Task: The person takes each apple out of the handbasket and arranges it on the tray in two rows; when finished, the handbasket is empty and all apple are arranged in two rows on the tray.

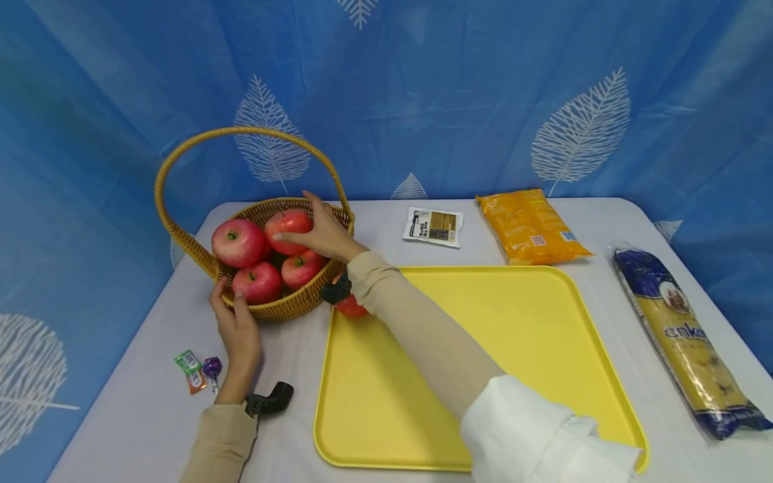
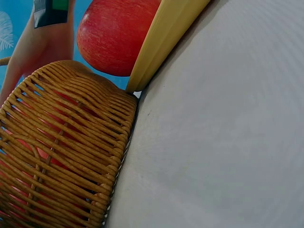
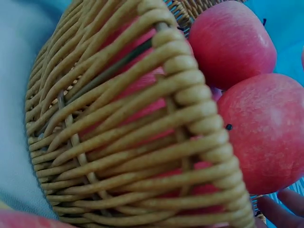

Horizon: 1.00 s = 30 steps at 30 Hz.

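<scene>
In the head view, a woven basket (image 1: 290, 307) with a tall arched handle stands at the left of the table, holding several red apples. My right hand (image 1: 331, 235) reaches over the basket's right side and grips an apple (image 1: 288, 223), thumb on its near face and fingers behind. With my left hand (image 1: 240, 332) I hold the basket's near left rim. Another apple (image 1: 350, 307) sits at the tray's far left corner, partly hidden by my right wrist. The right wrist view shows the basket wall (image 3: 133, 128) close up, with apples (image 3: 266, 133) above the rim.
A yellow tray (image 1: 513, 335) lies right of the basket, under my right forearm. Behind it are a small white packet (image 1: 433, 227) and an orange bag (image 1: 531, 228). A long pasta packet (image 1: 688, 342) lies far right. Wrapped sweets (image 1: 190, 365) and a lollipop (image 1: 212, 367) lie by my left wrist.
</scene>
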Tool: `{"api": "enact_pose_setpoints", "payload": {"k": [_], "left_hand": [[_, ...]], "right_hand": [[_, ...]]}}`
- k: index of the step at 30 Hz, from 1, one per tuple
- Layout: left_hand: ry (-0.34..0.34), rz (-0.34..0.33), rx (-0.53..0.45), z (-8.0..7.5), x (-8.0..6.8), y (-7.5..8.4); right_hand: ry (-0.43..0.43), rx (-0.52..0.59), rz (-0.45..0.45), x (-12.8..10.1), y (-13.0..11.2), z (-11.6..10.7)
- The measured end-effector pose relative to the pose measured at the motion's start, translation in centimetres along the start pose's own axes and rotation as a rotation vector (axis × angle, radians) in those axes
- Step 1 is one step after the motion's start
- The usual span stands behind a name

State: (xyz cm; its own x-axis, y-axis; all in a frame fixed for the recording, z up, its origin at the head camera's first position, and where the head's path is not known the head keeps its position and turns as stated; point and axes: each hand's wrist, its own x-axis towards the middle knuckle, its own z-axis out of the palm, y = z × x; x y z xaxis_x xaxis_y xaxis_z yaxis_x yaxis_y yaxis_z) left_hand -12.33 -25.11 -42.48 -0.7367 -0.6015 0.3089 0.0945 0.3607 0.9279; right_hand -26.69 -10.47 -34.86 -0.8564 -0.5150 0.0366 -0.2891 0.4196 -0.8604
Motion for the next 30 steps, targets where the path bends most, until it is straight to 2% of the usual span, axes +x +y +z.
{"api": "enact_pose_setpoints", "payload": {"k": [9,16,20,30], "left_hand": [[-0.021,-0.022,0.024,-0.21,-0.13,0.09],[-0.018,-0.013,0.017,-0.25,-0.03,0.12],[-0.008,-0.022,0.025,-0.26,0.01,0.11],[-0.017,-0.019,0.027,-0.2,0.12,0.08]], "right_hand": [[0.05,0.079,-0.025,-0.02,0.75,0.09],[-0.007,0.001,-0.003,0.21,0.45,0.42],[-0.026,0.006,-0.016,-0.07,0.25,0.53],[0.05,0.035,-0.087,-0.67,0.26,0.63]]}}
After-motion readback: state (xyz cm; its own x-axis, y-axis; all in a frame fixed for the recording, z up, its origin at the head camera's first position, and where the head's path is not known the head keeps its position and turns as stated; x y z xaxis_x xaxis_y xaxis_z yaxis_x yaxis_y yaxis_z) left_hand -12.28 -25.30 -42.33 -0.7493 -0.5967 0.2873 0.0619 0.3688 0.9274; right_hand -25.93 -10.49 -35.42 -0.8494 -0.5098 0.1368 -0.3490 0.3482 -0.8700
